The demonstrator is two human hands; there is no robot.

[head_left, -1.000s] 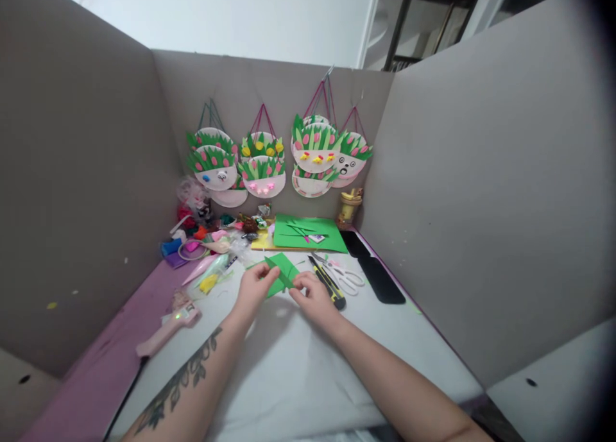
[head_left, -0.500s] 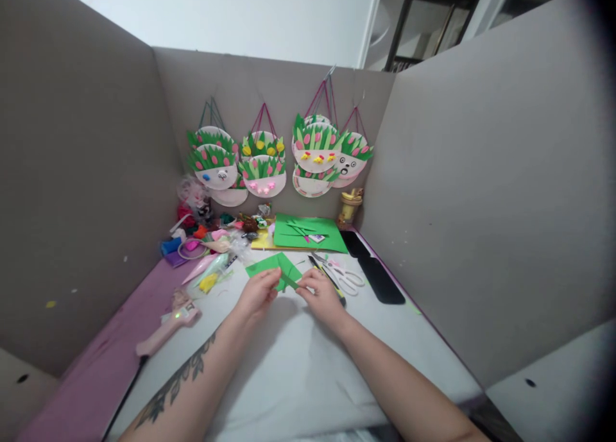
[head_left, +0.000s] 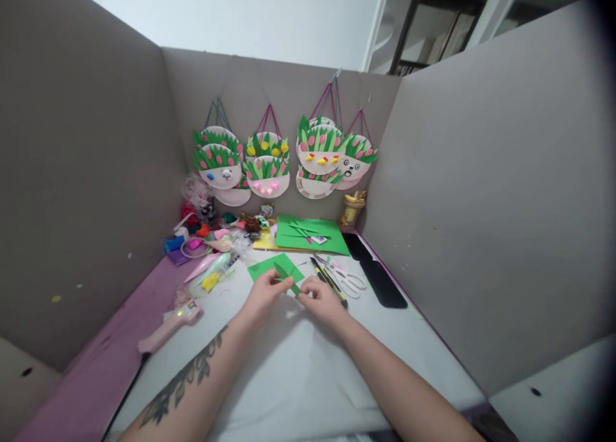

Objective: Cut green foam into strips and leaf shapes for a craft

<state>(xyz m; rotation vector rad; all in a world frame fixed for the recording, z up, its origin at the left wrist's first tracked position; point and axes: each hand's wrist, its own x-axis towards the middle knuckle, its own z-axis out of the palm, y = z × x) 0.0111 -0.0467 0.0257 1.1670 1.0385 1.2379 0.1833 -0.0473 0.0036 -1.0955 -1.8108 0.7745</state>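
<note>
The green strip (head_left: 287, 279) and sheet (head_left: 275, 267) look like matt foam or paper. The table (head_left: 298, 371) has a smooth matt white cover. The scissors (head_left: 347, 278) have glossy plastic handles, and the glue gun (head_left: 168, 323) is pink plastic.

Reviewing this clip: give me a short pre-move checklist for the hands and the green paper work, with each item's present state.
1. Both hands on the piece: left hand and right hand pinch the small green strip between them. Ok.
2. Strip lifted off the green sheet behind it: cannot tell.
3. Scissors out of the hands' way, lying to the right: ok.
4. Utility knife apart from the right hand: not ok, it lies right beside the fingers; blade state cannot tell.
5. Glue gun away from both hands, at the left edge: ok.
6. Bare white table in front of the hands: ok.
</note>
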